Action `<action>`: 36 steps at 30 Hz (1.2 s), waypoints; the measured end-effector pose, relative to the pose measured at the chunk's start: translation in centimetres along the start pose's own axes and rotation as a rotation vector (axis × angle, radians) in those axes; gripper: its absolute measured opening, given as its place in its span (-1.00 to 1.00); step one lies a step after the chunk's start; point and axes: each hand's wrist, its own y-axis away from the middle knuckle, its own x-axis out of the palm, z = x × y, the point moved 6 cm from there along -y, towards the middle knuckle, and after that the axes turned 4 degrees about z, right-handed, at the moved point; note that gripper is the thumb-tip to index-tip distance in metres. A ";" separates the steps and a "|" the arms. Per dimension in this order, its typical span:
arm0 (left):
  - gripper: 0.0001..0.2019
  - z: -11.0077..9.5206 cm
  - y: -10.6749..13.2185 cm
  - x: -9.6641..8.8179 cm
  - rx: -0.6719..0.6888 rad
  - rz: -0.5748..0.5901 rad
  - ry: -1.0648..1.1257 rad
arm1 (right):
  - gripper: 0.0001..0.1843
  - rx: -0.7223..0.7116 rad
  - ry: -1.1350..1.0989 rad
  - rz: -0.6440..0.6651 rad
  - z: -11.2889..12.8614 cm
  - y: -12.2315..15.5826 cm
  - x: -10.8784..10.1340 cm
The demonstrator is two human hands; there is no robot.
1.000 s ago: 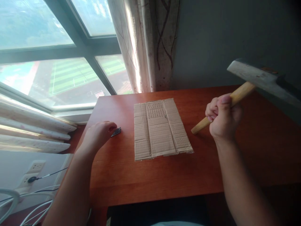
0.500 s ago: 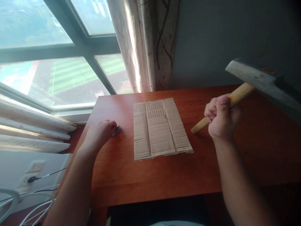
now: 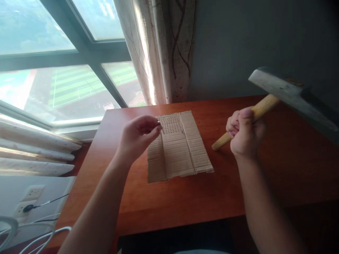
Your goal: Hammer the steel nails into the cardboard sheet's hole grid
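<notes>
My left hand [image 3: 139, 137] is closed in a pinch over the left side of a flat cardboard sheet [image 3: 178, 158]. A small nail [image 3: 159, 122] shows at its fingertips; most of it is hidden. My right hand [image 3: 247, 132] grips a hammer [image 3: 267, 104] by its wooden handle, holding it raised to the right of the cardboard. The metal head points up and away to the right. A grid of small dark dots [image 3: 172, 125] marks the far part of the cardboard, and a small dark thing sits at the grid's near right corner.
Under the cardboard is a reddish-brown wooden table [image 3: 148, 201]. A window [image 3: 71, 84] and curtain [image 3: 159, 53] stand behind and to the left. White cables [image 3: 50, 234] and a wall socket [image 3: 34, 193] are at lower left.
My left hand has moved right and up from the small pile of nails on the table to the cardboard, now with a nail. My right hand still holds the hammer up.
</notes>
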 end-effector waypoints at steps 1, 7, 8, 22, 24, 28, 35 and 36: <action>-0.83 -0.5 -0.3 1.3 0.040 0.046 -0.009 | -0.49 0.003 0.004 -0.002 0.0 0.0 0.0; -0.95 -1.1 -1.4 5.2 0.173 0.167 -0.270 | -0.50 -0.001 0.011 -0.015 0.0 0.0 -0.1; -0.95 -1.0 -1.5 5.2 0.181 0.157 -0.296 | -0.50 -0.002 0.013 -0.016 0.1 0.0 -0.1; -0.95 -0.4 -1.3 4.7 0.180 0.112 -0.314 | -0.51 -0.001 0.044 -0.010 0.2 0.0 0.1; -0.95 -0.5 -1.4 4.8 0.182 0.113 -0.311 | -0.52 -0.010 0.024 -0.002 0.3 0.0 0.1; -0.95 -0.7 -1.4 4.8 0.194 0.118 -0.310 | -0.51 -0.002 0.032 -0.011 0.2 0.0 0.0; -0.94 -0.7 -1.4 4.9 0.196 0.125 -0.333 | -0.52 0.002 -0.002 -0.013 0.0 0.0 0.0; -0.94 -0.6 -1.4 5.0 0.195 0.125 -0.335 | -0.52 -0.001 -0.004 -0.012 0.0 0.0 0.0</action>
